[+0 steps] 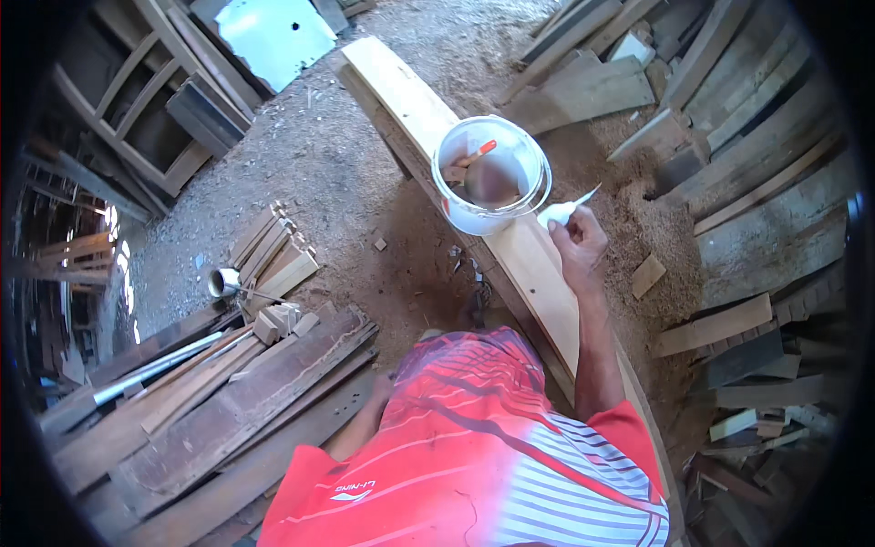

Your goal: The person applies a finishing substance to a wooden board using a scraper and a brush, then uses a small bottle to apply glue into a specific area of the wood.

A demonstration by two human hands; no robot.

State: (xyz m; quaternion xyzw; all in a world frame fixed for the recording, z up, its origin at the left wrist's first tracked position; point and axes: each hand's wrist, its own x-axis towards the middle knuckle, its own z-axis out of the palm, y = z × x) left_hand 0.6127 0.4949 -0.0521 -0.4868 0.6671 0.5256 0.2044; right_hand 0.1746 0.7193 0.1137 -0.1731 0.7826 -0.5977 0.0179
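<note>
My right hand (581, 242) is closed in a pinch on a thin white piece (558, 213) with a pointed end, too bright to name more exactly. It is just over the right edge of a long pale plank (533, 273). Beyond it, a white bucket (469, 219) with a handle stands upright on the plank. Inside the bucket lie a tool with an orange-red handle end (488, 147) and a brownish round shape that I cannot make out. My left forearm (357, 428) hangs beside my red shirt, and the fingers of my left hand are hidden.
Stacked old boards (246, 401) lie at the left, with a small bundle of wood pieces (278, 260) and a metal cup (223, 283) beyond them. Scrap timber (756, 191) is heaped along the right. Sawdust covers the floor (365, 155). A pale sheet (273, 46) lies far left.
</note>
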